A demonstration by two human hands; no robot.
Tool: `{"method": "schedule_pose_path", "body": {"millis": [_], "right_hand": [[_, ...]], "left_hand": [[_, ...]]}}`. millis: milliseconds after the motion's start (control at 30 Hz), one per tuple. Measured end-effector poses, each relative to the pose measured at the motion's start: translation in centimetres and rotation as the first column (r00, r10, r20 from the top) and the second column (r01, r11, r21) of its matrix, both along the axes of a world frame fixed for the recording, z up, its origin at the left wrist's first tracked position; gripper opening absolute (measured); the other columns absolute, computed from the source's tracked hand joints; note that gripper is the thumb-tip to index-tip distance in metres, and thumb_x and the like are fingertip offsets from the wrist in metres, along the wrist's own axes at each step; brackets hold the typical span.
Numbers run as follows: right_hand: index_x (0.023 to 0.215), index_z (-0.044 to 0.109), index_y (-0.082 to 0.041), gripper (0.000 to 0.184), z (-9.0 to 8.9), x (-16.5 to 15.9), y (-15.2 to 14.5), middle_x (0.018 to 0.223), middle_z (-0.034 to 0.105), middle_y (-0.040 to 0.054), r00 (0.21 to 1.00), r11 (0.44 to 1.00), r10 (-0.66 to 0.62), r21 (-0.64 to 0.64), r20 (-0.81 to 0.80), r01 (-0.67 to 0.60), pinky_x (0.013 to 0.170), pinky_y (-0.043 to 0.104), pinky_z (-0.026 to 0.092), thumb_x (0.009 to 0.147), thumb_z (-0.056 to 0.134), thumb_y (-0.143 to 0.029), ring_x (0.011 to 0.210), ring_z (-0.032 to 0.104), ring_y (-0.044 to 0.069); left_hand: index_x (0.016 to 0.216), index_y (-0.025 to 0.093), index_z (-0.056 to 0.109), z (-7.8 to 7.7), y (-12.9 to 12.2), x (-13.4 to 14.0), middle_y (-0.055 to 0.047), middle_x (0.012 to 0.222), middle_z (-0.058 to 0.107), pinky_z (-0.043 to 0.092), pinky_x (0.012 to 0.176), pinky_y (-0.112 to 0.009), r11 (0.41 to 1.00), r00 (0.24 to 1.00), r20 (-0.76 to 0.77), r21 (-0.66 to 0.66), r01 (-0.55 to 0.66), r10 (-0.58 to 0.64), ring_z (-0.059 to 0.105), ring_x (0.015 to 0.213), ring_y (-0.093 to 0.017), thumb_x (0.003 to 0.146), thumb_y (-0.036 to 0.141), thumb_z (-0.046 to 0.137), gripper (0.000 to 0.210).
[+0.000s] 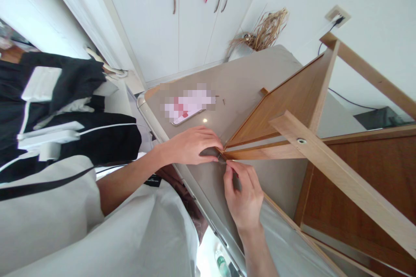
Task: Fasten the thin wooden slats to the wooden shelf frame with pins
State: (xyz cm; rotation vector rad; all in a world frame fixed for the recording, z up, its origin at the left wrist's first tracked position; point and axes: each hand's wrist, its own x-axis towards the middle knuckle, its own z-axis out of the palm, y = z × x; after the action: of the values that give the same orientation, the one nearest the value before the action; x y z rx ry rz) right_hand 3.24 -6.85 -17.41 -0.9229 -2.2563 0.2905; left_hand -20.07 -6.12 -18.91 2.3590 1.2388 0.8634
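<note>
A wooden furniture frame (pixel 282 99) with brown panels leans over the table, one narrow wooden bar (pixel 269 151) reaching toward my hands. My left hand (pixel 195 145) curls its thumb and fingers about the tip of that bar. Just below it, my right hand (pixel 245 192) is closed in a pinch at the same corner. Between the fingertips of both hands shows a small dark, shiny piece (pixel 222 157), too small to name. What exactly the right fingertips grip is hidden. A pale wooden leg (pixel 341 177) with a round metal fitting crosses the frame.
On the grey-covered table (pixel 256 69) lie a phone (pixel 190 112), partly blurred out, and small screws (pixel 223 101). Dried plants (pixel 269 30) stand behind the table. To the left, dark cloth (pixel 110 138) carries white power adapters (pixel 53 138) and cables. White cabinets (pixel 156 21) line the back.
</note>
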Motion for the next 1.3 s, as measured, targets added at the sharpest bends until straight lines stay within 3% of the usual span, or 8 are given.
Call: {"method": "schedule_pose_path", "body": {"millis": [367,800,1100,1300], "right_hand": [[0.100,0.062,-0.020,0.014,-0.2,0.6,0.1,0.087,0.067,0.0023,0.998,0.998,-0.037,-0.046,0.042,0.039,0.077,0.030,0.053,0.091,0.060,-0.010,0.081,0.061,0.016],[0.108,0.062,-0.020,0.017,-0.1,0.7,0.1,0.091,0.066,0.0035,0.995,0.998,-0.039,-0.041,0.094,0.043,0.080,0.032,0.052,0.094,0.058,-0.011,0.085,0.060,0.017],[0.104,0.059,-0.020,0.018,0.1,0.8,0.0,0.089,0.065,0.0026,0.998,1.000,0.026,0.003,0.050,-0.026,0.077,0.030,0.050,0.092,0.058,-0.006,0.082,0.058,0.015],[0.103,0.057,-0.022,0.015,-0.2,1.5,0.2,0.086,0.061,0.0016,0.998,0.998,0.051,-0.034,-0.044,-0.053,0.074,0.029,0.050,0.094,0.056,-0.010,0.080,0.058,0.014]], "left_hand": [[0.110,0.021,0.067,0.1,-0.1,0.1,-0.006,0.112,0.074,0.044,0.100,-0.034,1.000,1.000,0.003,-0.009,-0.025,0.025,0.066,0.109,-0.021,0.095,0.035,0.066,0.020],[0.109,0.022,0.067,0.1,0.0,0.0,-0.005,0.113,0.073,0.044,0.100,-0.035,0.999,1.000,0.005,-0.041,-0.016,0.017,0.065,0.109,-0.021,0.094,0.035,0.066,0.020],[0.108,0.021,0.065,0.1,0.1,0.0,-0.004,0.112,0.073,0.044,0.101,-0.033,0.999,0.999,0.034,-0.044,-0.004,0.005,0.065,0.106,-0.019,0.089,0.017,0.063,0.020],[0.100,0.022,0.066,0.3,0.2,0.5,0.000,0.102,0.074,0.043,0.093,-0.032,0.996,0.996,0.029,-0.054,-0.077,0.079,0.066,0.099,-0.017,0.095,0.031,0.067,0.010]]}}
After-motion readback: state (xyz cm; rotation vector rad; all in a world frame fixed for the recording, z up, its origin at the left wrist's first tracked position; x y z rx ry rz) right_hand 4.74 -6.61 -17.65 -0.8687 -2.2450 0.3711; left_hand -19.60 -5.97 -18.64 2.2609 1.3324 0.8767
